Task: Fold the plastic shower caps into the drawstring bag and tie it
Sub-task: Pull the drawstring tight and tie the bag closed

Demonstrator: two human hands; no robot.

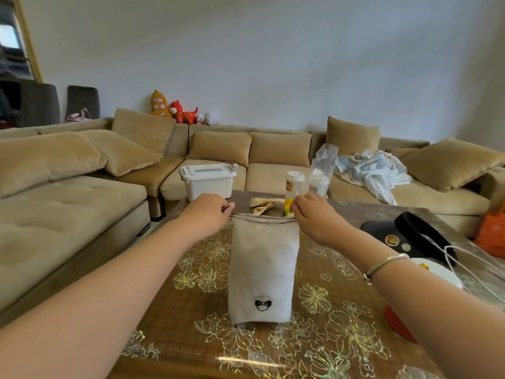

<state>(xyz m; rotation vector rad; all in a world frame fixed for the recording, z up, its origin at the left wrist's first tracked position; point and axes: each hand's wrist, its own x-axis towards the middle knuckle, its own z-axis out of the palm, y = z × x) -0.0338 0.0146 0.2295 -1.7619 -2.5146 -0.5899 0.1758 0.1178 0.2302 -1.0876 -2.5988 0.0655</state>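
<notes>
propped upright on table [191, 269], drawstring bag [262, 269], left hand [207, 214] and right hand [314, 217] pinching cord ends apart, likely to cinch the mouth.

The worktop [322, 348], covered with gold floral-patterned plastic, is carrying an upright white drawstring bag [262, 269], a black visor [410, 233], two lidded cups [306, 183] and a white cable [470, 266].

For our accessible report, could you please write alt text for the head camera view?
A person's left hand and right hand pinch the two top corners of an upright white drawstring bag, pulling its mouth taut above a floral-patterned table. Behind it stand two cups, with a beige sofa beyond.
</notes>
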